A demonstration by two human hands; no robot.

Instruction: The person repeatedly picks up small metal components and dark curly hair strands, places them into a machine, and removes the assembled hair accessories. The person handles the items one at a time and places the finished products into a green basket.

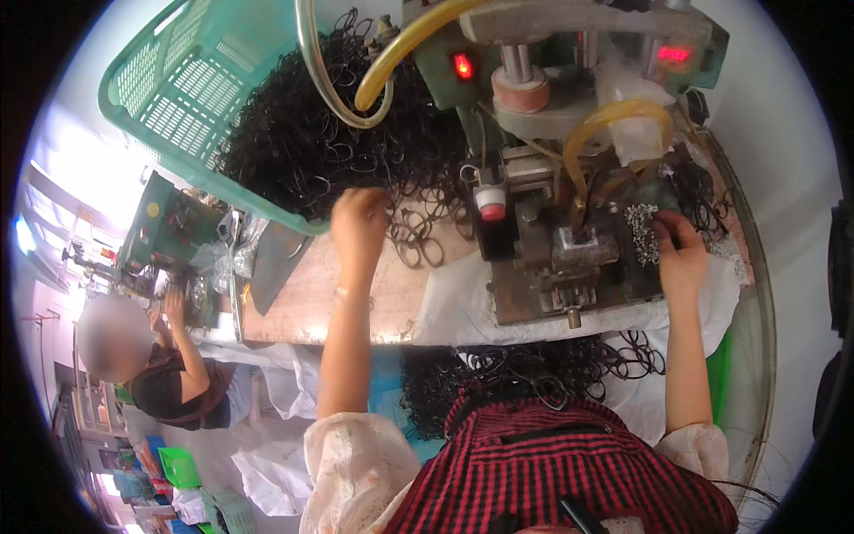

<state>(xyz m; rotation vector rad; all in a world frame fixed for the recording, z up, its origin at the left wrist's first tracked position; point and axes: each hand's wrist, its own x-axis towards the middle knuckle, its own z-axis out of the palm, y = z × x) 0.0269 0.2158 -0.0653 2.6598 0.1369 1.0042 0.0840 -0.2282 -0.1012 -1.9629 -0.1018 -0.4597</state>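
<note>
My left hand (358, 218) is over the tabletop beside a big heap of thin black rings (307, 133). Its fingers are curled closed, and what they hold, if anything, is hidden. Several loose black rings (416, 245) lie just to its right. On the right, my right hand (683, 254) pinches at the edge of a small pile of silvery metal bits (641, 233); I cannot make out what is between the fingertips. That pile sits on the bed of a green press machine (525, 285), right of its metal block (583, 249).
A green plastic basket (133, 98) tilts behind the ring heap. Yellow hoses (614, 111) loop near the press, beside a red button (492, 211). More black rings (445, 392) lie below the table edge. At far left a co-worker (178, 383) sits at another machine.
</note>
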